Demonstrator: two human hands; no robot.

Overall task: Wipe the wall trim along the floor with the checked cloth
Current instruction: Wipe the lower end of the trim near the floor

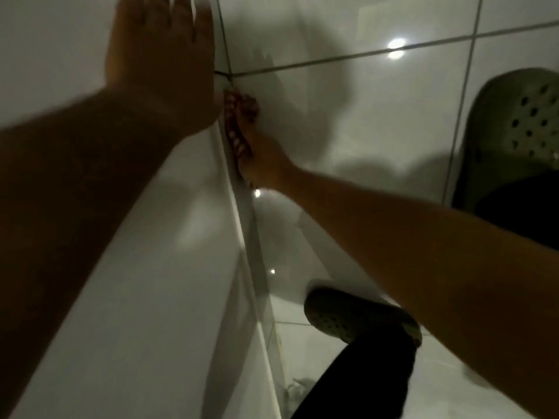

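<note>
My left hand [160,55] lies flat against the white wall [60,40], fingers spread, holding nothing. Low down, my right hand [257,155] presses a red-and-white checked cloth [234,128] against the white wall trim [242,225], just below a dark grout corner. The cloth is bunched between my fingers and the trim, and only a narrow strip of it shows. The trim runs as a thin white band from the upper middle down to the bottom of the view. The picture is dim and somewhat blurred.
Glossy white floor tiles [378,95] with dark grout lines fill the right side. My two olive perforated clogs stand on them, one at the right edge [514,131] and one near the trim at the bottom [348,316], under dark trouser legs [363,382].
</note>
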